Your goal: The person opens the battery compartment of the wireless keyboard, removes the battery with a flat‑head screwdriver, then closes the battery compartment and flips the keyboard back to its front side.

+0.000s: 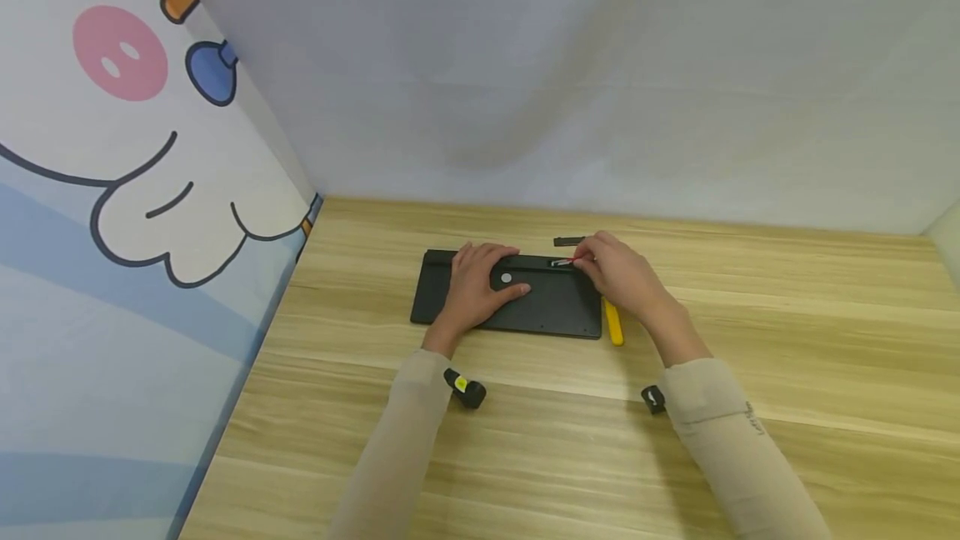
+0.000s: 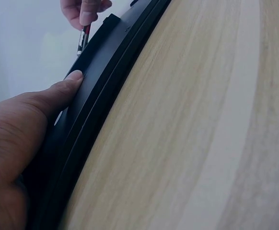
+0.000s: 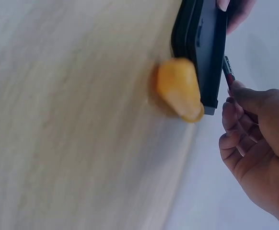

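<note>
A black keyboard (image 1: 555,307) lies face down on the table, a small slot open along its far edge. My left hand (image 1: 476,286) rests on its left part, fingers spread toward the far edge. In the left wrist view the left thumb (image 2: 65,91) lies along the keyboard's dark underside (image 2: 98,62). Between thumb and fingertips, my right hand (image 1: 615,273) pinches a slim battery (image 3: 229,69) with a red section, held at the slot. The same battery (image 2: 83,43) shows a pale metal end in the left wrist view. The right hand's other fingers are curled loosely.
Behind the keyboard lies a narrow black cover (image 1: 567,242). A yellow handle-like object (image 1: 613,323) sits against the keyboard's right end, blurred orange in the right wrist view. A pale wall (image 1: 562,107) rises behind the wooden table (image 1: 555,440); a cartoon-printed panel (image 1: 150,190) borders the left.
</note>
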The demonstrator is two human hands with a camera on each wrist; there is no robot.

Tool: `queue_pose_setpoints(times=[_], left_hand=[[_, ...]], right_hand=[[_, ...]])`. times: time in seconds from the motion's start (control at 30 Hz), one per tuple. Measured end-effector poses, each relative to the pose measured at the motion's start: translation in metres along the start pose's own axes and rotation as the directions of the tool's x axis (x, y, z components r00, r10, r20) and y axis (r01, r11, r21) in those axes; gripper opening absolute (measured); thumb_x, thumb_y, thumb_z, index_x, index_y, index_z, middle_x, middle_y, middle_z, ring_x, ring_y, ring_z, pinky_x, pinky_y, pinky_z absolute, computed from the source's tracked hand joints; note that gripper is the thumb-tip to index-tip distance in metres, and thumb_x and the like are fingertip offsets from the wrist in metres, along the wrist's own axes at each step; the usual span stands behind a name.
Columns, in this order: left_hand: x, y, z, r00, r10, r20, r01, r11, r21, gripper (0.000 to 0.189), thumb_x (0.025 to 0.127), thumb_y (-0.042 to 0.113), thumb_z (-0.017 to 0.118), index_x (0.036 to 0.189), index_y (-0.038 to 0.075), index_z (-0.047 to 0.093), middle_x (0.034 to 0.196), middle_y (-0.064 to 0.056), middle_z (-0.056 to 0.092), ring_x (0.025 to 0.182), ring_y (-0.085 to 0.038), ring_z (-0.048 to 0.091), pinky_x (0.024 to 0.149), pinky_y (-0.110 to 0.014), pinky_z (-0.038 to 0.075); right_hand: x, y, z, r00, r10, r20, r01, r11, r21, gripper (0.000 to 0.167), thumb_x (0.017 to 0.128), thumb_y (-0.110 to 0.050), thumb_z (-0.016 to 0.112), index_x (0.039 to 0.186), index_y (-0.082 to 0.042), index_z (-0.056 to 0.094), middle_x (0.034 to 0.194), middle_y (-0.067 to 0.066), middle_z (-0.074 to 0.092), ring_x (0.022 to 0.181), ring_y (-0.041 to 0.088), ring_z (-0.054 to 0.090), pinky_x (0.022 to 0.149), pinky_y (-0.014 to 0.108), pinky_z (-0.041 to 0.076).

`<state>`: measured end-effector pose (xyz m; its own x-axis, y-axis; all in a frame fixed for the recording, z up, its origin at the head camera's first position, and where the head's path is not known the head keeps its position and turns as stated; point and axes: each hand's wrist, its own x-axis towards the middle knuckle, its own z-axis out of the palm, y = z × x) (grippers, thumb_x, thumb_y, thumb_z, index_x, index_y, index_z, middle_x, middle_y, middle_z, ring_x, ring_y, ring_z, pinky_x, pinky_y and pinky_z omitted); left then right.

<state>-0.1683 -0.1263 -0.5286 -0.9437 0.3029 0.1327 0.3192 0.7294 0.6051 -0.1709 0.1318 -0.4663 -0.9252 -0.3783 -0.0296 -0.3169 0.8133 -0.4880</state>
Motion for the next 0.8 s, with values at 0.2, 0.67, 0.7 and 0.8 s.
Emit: queue_pose_setpoints(times=[0.2,0.67,0.7,0.8], left_hand=[[0.0,-0.001,0.001,1.0,0.005,-0.004,-0.005,1.0,0.006,0.062,0.089,0.047,0.077,0.142,0.022,0.058,0.144,-0.004,0.059,0.142,-0.026,0.048,0.133,-0.05,0.011],[-0.001,0.0,0.0,1.0,0.015,-0.002,-0.014,1.0,0.002,0.062,0.089,0.045,0.078,0.142,0.021,0.059,0.144,-0.005,0.06,0.141,-0.028,0.049,0.133,-0.051,0.012],[-0.001,0.0,0.0,1.0,0.015,-0.002,-0.015,1.0,0.001,0.062,0.088,0.045,0.078,0.142,0.021,0.059,0.144,-0.005,0.06,0.141,-0.028,0.049,0.133,-0.051,0.012],[-0.001,-0.001,0.0,1.0,0.018,-0.002,-0.018,1.0,0.001,0.062,0.088,0.045,0.078,0.142,0.021,0.059,0.144,-0.005,0.06,0.141,-0.028,0.049,0.133,-0.051,0.012]], right_hand=[[-0.005,0.005,-0.006,1.0,-0.007,-0.02,0.008,1.0,0.019,0.022,0.106,-0.02,0.056,0.118,-0.004,0.065,0.114,0.012,0.064,0.096,0.028,0.065,0.084,0.045,0.057],[-0.017,0.037,-0.026,0.995,0.03,-0.096,-0.022,0.997,0.08,0.023,0.106,-0.017,0.055,0.116,0.001,0.066,0.114,0.019,0.064,0.097,0.034,0.062,0.086,0.049,0.054],[-0.018,0.039,-0.027,0.994,0.034,-0.099,-0.026,0.996,0.082,0.023,0.106,-0.017,0.055,0.116,0.001,0.066,0.114,0.02,0.064,0.097,0.034,0.062,0.086,0.049,0.054],[-0.021,0.047,-0.031,0.993,0.047,-0.109,-0.037,0.996,0.086,0.023,0.106,-0.016,0.055,0.116,0.003,0.065,0.114,0.022,0.064,0.096,0.035,0.062,0.086,0.05,0.053]])
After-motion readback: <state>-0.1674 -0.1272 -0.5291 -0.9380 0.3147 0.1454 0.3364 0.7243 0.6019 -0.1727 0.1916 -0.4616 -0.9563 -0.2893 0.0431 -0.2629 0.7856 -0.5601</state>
